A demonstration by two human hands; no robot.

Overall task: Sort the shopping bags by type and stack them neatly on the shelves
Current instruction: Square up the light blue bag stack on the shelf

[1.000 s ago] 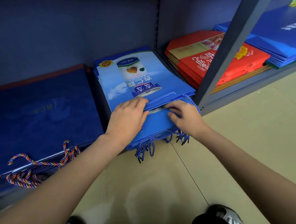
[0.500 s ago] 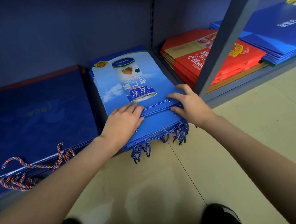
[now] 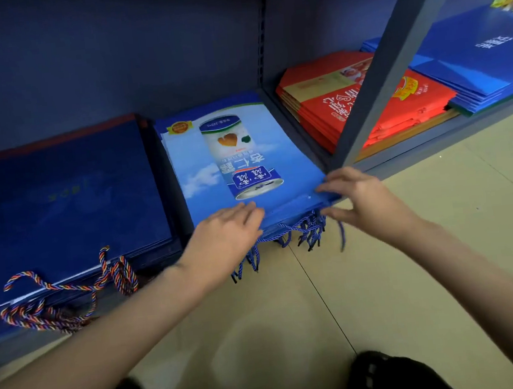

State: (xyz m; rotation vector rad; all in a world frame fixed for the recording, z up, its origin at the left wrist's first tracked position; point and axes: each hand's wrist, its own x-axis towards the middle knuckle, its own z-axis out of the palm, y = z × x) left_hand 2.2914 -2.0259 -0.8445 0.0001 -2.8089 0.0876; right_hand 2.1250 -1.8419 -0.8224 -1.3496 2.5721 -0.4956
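A stack of light blue bags printed with a can (image 3: pixel 239 164) lies flat on the bottom shelf, its blue cord handles (image 3: pixel 303 233) hanging over the front edge. My left hand (image 3: pixel 225 238) rests flat on the stack's near left edge, fingers together. My right hand (image 3: pixel 356 196) is at the near right corner, thumb below and fingers above the bag edges, pinching them. A stack of dark navy bags (image 3: pixel 60 208) with multicoloured rope handles (image 3: pixel 69 293) lies to the left.
A slanted grey shelf post (image 3: pixel 393 62) stands just right of the blue stack. Beyond it lie red bags (image 3: pixel 382 108) and plain blue bags (image 3: pixel 481 59). Beige floor tiles (image 3: pixel 384 276) spread below. My shoes (image 3: pixel 391 376) show at the bottom.
My right hand slid from the middle of the stack's near edge to its right corner. The left hand stayed on the near left part. The loose handle on top is gone.
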